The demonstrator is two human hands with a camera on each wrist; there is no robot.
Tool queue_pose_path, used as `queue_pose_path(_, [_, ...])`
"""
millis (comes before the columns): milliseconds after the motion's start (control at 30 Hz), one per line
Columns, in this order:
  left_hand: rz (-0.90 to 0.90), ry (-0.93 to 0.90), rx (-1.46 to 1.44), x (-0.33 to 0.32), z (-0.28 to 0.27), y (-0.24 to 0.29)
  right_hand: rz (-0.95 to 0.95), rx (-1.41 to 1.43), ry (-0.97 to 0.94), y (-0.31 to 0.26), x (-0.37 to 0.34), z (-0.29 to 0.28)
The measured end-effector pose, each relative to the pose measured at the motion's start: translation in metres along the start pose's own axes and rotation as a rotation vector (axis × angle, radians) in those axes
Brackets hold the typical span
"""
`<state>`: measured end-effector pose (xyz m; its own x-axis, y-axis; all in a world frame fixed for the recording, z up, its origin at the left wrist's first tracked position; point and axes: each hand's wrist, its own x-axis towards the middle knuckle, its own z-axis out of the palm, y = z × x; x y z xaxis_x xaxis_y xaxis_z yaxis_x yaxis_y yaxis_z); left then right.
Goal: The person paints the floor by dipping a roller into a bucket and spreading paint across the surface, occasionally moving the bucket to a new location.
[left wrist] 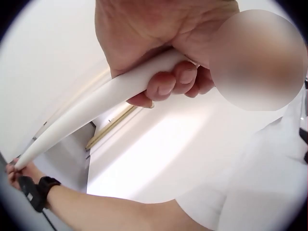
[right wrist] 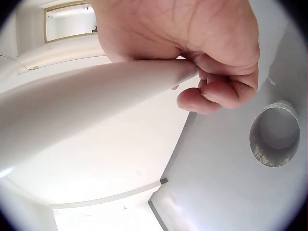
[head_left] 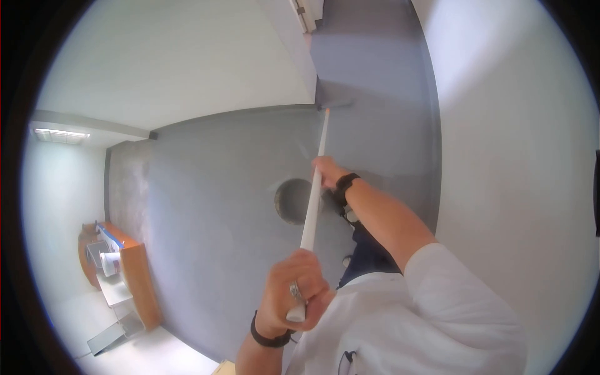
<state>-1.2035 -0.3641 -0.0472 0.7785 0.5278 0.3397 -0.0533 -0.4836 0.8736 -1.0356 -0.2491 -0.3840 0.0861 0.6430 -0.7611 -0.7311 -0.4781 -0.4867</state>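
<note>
A long white paint roller pole (head_left: 311,222) runs forward from the body over the grey floor. Its thin roller head (head_left: 340,104) lies by the wall corner, where the pole's orange tip ends. My left hand (head_left: 294,287), wearing a ring, grips the pole's near end; in the left wrist view its fingers curl round the white shaft (left wrist: 96,103). Farther along, my right hand (head_left: 328,172) holds the pole, with curled fingers (right wrist: 224,94) showing in the right wrist view. Below the pole stands a round bucket (right wrist: 262,151) with grey paint inside and smeared walls, partly covered by the pole in the head view.
White walls (head_left: 500,187) border the floor on the right, and a wall corner (head_left: 315,100) juts in near the roller head. At the left stands an orange-brown desk (head_left: 147,287) bearing a white tub (head_left: 110,264). A paler, patchy floor strip (head_left: 130,178) lies beyond.
</note>
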Motion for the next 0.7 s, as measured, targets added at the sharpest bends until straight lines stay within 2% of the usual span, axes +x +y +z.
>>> queue_pose_path(67, [-0.033, 0.005, -0.023, -0.002, -0.005, 0.001, 0.035, 0.005, 0.058, -0.009, -0.004, 0.002])
queue_pose_path(167, [-0.024, 0.009, 0.013, -0.001, -0.011, 0.002, 0.049, -0.090, 0.046, -0.007, -0.003, 0.000])
queue_pose_path(200, [-0.061, 0.003, -0.008, -0.007, -0.016, 0.012, 0.048, -0.090, 0.042, -0.001, -0.006, 0.001])
queue_pose_path(267, [-0.103, -0.006, -0.021, -0.027, -0.023, 0.025, 0.055, -0.131, -0.081, 0.031, -0.004, -0.002])
queue_pose_path(367, [-0.113, -0.050, -0.054, -0.037, -0.031, 0.048, 0.134, -0.064, -0.060, 0.052, -0.012, 0.006])
queue_pose_path(433, [-0.138, 0.035, -0.068, -0.042, -0.031, 0.069, 0.182, -0.058, -0.038, 0.061, -0.028, 0.009])
queue_pose_path(533, [-0.122, -0.019, -0.153, -0.062, -0.043, 0.097, 0.219, -0.081, -0.077, 0.090, -0.055, 0.008])
queue_pose_path(600, [-0.098, -0.003, -0.148, -0.071, -0.051, 0.096, 0.228, -0.071, -0.057, 0.097, -0.058, 0.009])
queue_pose_path(667, [0.070, -0.256, -0.216, -0.077, -0.066, 0.098, 0.256, -0.074, -0.072, 0.109, -0.066, 0.012])
queue_pose_path(700, [0.081, -0.271, -0.213, -0.075, -0.070, 0.096, 0.277, -0.076, -0.067, 0.111, -0.062, 0.013])
